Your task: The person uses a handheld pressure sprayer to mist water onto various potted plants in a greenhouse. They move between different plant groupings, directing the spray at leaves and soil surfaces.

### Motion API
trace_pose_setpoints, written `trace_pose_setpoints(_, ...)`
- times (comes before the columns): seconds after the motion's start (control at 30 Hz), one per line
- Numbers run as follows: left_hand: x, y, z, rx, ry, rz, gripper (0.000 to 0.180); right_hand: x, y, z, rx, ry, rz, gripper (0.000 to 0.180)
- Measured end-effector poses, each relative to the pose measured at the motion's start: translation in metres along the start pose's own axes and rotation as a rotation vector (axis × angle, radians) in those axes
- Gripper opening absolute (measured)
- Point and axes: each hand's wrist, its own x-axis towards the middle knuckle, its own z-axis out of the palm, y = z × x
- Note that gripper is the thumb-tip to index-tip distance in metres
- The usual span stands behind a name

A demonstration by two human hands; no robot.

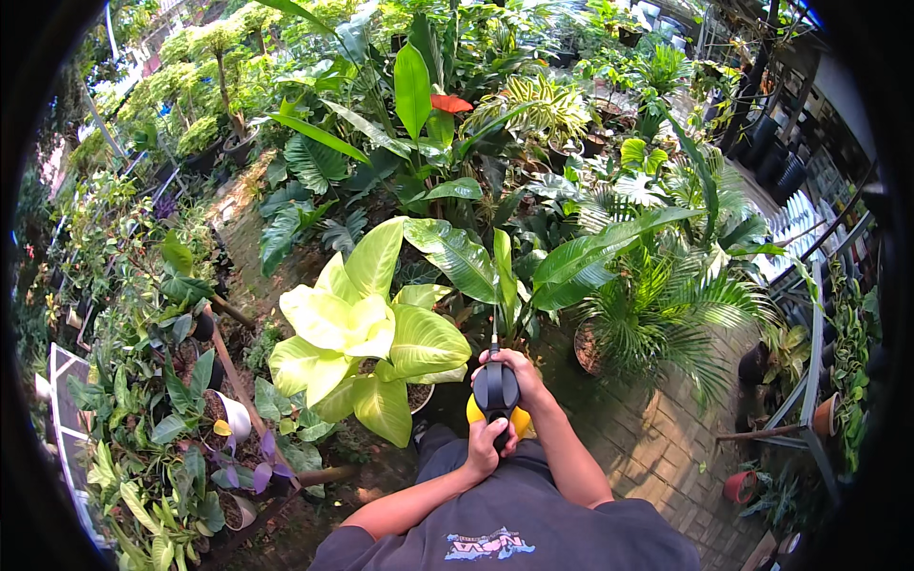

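White pot (234, 417): on my feed it leans at the left side, soil showing, leafy stems around it.
Purple-leaved plant (262, 476): I log it just below the white pot in the view.
Yellow-green plant (328, 324): broad, sunlit leaves, left of the hands; its pot (421, 396) is partly covered by foliage. I cannot tell whether the nearest leaf touches a hand.
Left hand (484, 449): fingers clamped on the black knob (498, 418) at the sprayer's near end.
Sprayer (495, 388): held by both hands, just in front of the wearer's dark shirt (581, 533); black head, yellow body visible on either side. Its thin wand (494, 331) points away from the wearer; I cannot tell whether the tip touches foliage.
Right hand (526, 379): fingers clamped on the sprayer's far end, near the wand's base, partly hidden by the black head.
Long-leaved plant (600, 255): glossy dark green leaves, beyond the hands.
Palm (671, 314): narrow fronds, right of the hands, overhanging brick paving (657, 445).
Red pot (739, 486): tilted, at the paving's right side, near a metal rack (817, 328).
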Motion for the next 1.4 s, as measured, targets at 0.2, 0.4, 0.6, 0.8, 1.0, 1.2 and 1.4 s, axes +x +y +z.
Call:
trace_pose_setpoints(0.2, 0.009, 0.027, -0.025, 0.035, -0.017, -0.003, 0.038, 0.03, 0.011, 0.012, -0.033, 0.035, 0.001, 0.032)
trace_pose_setpoints(0.4, 0.023, 0.057, -0.054, 0.047, -0.072, -0.061, 0.036, 0.057, 0.021, 0.025, 0.005, 0.095, -0.024, 0.033)
trace_pose_setpoints(0.6, 0.032, 0.086, -0.083, 0.069, -0.119, -0.122, 0.036, 0.078, 0.028, 0.048, 0.143, 0.133, -0.02, 0.03)
trace_pose_setpoints(0.8, 0.038, 0.11, -0.109, 0.068, -0.165, -0.202, 0.035, 0.092, 0.042, 0.065, 0.185, 0.169, -0.052, 0.031)
trace_pose_setpoints(1.0, 0.036, 0.133, -0.135, 0.211, -0.31, -0.3, 0.038, 0.075, 0.048, 0.091, 0.204, 0.333, -0.142, 0.034)
trace_pose_setpoints(1.2, 0.025, 0.14, -0.152, 0.382, -0.547, -0.377, 0.038, -0.001, 0.046, 0.16, -0.82, 1.061, -0.737, 0.021)
trace_pose_setpoints(1.4, -0.001, 0.137, -0.162, 0.472, -0.788, -0.454, 0.04, -0.035, 0.063, 0.197, -1.462, 0.879, -1.052, 0.023)
